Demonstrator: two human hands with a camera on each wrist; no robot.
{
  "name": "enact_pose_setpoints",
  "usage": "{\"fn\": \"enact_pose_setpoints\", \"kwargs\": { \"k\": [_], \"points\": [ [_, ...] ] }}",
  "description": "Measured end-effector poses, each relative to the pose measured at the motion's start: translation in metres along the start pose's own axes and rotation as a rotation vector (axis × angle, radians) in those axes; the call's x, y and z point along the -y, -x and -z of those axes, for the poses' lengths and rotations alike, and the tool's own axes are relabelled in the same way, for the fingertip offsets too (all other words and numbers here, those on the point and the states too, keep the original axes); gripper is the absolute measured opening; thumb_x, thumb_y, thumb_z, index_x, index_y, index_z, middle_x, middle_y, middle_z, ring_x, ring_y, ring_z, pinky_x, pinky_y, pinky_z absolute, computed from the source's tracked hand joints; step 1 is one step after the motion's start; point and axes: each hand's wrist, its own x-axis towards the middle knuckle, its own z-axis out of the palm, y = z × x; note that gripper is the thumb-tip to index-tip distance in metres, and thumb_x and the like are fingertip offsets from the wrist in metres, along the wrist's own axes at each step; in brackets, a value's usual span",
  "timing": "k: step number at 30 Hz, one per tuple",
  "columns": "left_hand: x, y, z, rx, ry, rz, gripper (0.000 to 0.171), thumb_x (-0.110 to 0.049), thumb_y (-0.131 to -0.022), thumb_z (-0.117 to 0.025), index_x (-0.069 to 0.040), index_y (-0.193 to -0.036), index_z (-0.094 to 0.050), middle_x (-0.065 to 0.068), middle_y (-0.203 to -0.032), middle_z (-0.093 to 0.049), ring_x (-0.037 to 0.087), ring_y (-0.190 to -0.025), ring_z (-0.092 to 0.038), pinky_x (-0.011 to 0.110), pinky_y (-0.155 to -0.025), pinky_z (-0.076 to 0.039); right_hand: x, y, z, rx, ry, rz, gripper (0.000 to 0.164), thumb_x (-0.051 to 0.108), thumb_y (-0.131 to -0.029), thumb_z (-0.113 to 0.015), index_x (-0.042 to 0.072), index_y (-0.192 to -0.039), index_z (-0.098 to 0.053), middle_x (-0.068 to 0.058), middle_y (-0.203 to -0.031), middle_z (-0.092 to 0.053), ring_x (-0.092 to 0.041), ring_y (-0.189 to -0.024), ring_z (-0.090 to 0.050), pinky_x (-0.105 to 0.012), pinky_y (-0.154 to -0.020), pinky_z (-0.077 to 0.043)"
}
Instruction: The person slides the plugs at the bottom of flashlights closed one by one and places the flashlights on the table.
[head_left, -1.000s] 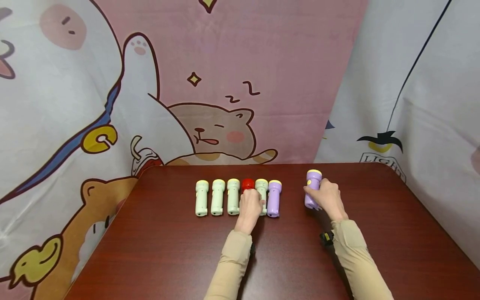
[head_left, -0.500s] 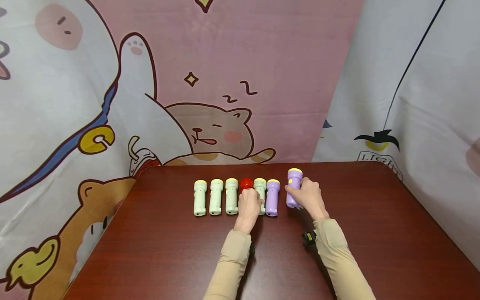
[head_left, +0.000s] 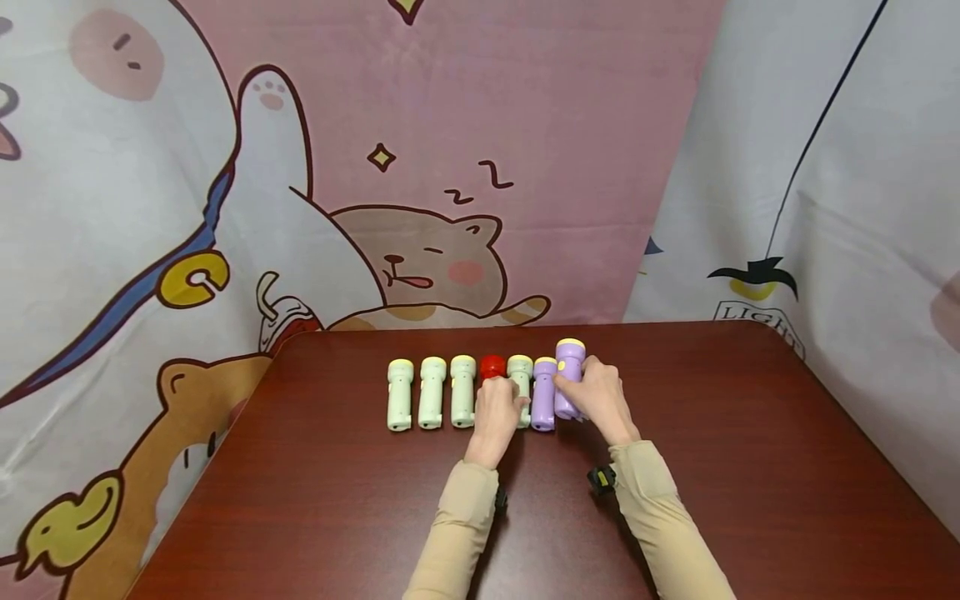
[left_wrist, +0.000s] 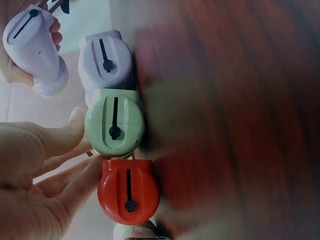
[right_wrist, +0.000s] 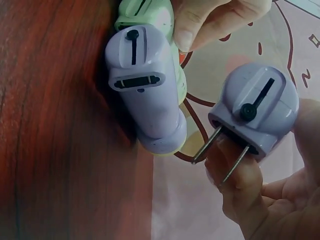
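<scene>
My right hand (head_left: 606, 396) grips a purple flashlight (head_left: 569, 362) with a yellow rim. In the right wrist view, two metal prongs (right_wrist: 235, 165) stick out of its tail. It hangs just right of another purple flashlight (head_left: 544, 396) lying in the row. My left hand (head_left: 497, 417) lies over a red flashlight (head_left: 492, 366) and the light green flashlight (head_left: 519, 367) beside it, hiding most of the red one. In the left wrist view, thumb and a finger meet the light green flashlight (left_wrist: 115, 122) from both sides, with the red flashlight (left_wrist: 129, 192) close under the fingers.
Left of the red flashlight lie several light green flashlights, including the leftmost one (head_left: 401, 396) and one close to my left hand (head_left: 462, 392). The row runs across the dark wooden table (head_left: 337, 517). Behind the table's back edge hangs a cartoon-printed curtain (head_left: 585, 167).
My right hand has carried the purple flashlight leftward, up close to the row's right end. My left hand has stayed over the red and light green flashlights.
</scene>
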Motion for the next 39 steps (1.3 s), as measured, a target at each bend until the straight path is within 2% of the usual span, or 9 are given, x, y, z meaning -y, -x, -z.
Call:
{"fn": "enact_pose_setpoints", "kwargs": {
  "k": [3,5,6,10,15,20,23,32,39],
  "points": [
    [-0.001,0.001,0.001,-0.005,-0.020,-0.016,0.026,-0.014,-0.074,-0.080,-0.008,-0.056,-0.063,0.002,-0.056,-0.054,0.015,-0.052,-0.056,0.021,-0.046,-0.040,0.000,0.000,0.000,-0.003,-0.005,0.002,0.042,0.039,-0.080,-0.065,-0.001,-0.089,-0.056,-0.018,-0.081,-0.063,-0.025,-0.067,-0.061,-0.028,-0.052,-0.045],
    [-0.003,0.002,0.003,0.001,-0.037,-0.033,0.014,-0.016,-0.073,-0.081,-0.006,-0.068,-0.071,0.006,-0.065,-0.064,0.020,-0.059,-0.064,0.025,-0.050,-0.047,0.001,0.000,0.000,-0.003,-0.006,0.003,0.042,0.039,-0.080,-0.065,-0.001,-0.089,-0.056,-0.018,-0.081,-0.063,-0.025,-0.066,-0.060,-0.028,-0.051,-0.045],
    [-0.004,0.002,0.004,0.010,-0.045,-0.048,0.014,-0.017,-0.073,-0.081,-0.005,-0.074,-0.074,0.008,-0.070,-0.068,0.022,-0.064,-0.066,0.027,-0.053,-0.050,0.001,0.000,0.001,-0.004,-0.007,0.004,0.042,0.038,-0.080,-0.066,-0.002,-0.089,-0.056,-0.018,-0.081,-0.062,-0.025,-0.065,-0.060,-0.028,-0.051,-0.045],
    [-0.011,0.000,0.009,0.078,-0.048,-0.153,0.038,-0.021,-0.071,-0.083,-0.004,-0.103,-0.072,0.010,-0.095,-0.074,0.024,-0.083,-0.070,0.032,-0.069,-0.055,0.001,-0.001,0.003,-0.022,-0.002,0.014,0.043,0.038,-0.079,-0.066,-0.002,-0.088,-0.055,-0.017,-0.078,-0.062,-0.024,-0.063,-0.060,-0.028,-0.049,-0.045],
    [-0.020,-0.001,0.013,0.158,0.023,-0.275,0.057,-0.027,-0.071,-0.083,-0.006,-0.120,-0.063,0.010,-0.110,-0.071,0.022,-0.094,-0.070,0.030,-0.079,-0.056,0.001,-0.003,0.005,-0.045,0.008,0.023,0.043,0.040,-0.078,-0.067,-0.001,-0.084,-0.055,-0.016,-0.076,-0.061,-0.024,-0.062,-0.058,-0.027,-0.049,-0.043],
    [-0.025,0.001,0.011,0.153,0.081,-0.347,0.064,-0.031,-0.071,-0.083,-0.005,-0.124,-0.058,0.009,-0.115,-0.069,0.019,-0.096,-0.069,0.026,-0.084,-0.054,0.000,-0.004,0.007,-0.054,0.013,0.020,0.043,0.041,-0.077,-0.067,0.000,-0.084,-0.055,-0.015,-0.075,-0.060,-0.024,-0.062,-0.058,-0.027,-0.049,-0.042],
    [-0.027,0.002,0.008,0.134,0.102,-0.374,0.067,-0.033,-0.070,-0.083,-0.004,-0.124,-0.057,0.008,-0.113,-0.069,0.018,-0.093,-0.069,0.023,-0.082,-0.054,0.001,-0.003,0.008,-0.052,0.012,0.018,0.042,0.040,-0.078,-0.066,0.000,-0.084,-0.055,-0.015,-0.075,-0.060,-0.024,-0.062,-0.058,-0.027,-0.049,-0.043],
    [-0.036,0.005,0.004,0.092,0.053,-0.360,0.077,-0.037,-0.068,-0.084,-0.002,-0.129,-0.054,0.009,-0.109,-0.070,0.015,-0.089,-0.067,0.021,-0.078,-0.053,0.002,-0.001,0.009,-0.062,0.016,0.014,0.042,0.041,-0.079,-0.065,0.001,-0.082,-0.055,-0.014,-0.073,-0.060,-0.024,-0.062,-0.057,-0.028,-0.050,-0.042],
    [-0.038,0.005,0.003,0.069,0.060,-0.354,0.073,-0.034,-0.066,-0.085,-0.002,-0.125,-0.056,0.008,-0.106,-0.070,0.016,-0.088,-0.068,0.024,-0.077,-0.054,0.005,0.002,0.010,-0.065,0.018,0.003,0.043,0.043,-0.079,-0.064,0.001,-0.083,-0.055,-0.015,-0.074,-0.060,-0.024,-0.061,-0.057,-0.027,-0.049,-0.042]
  ]
}}
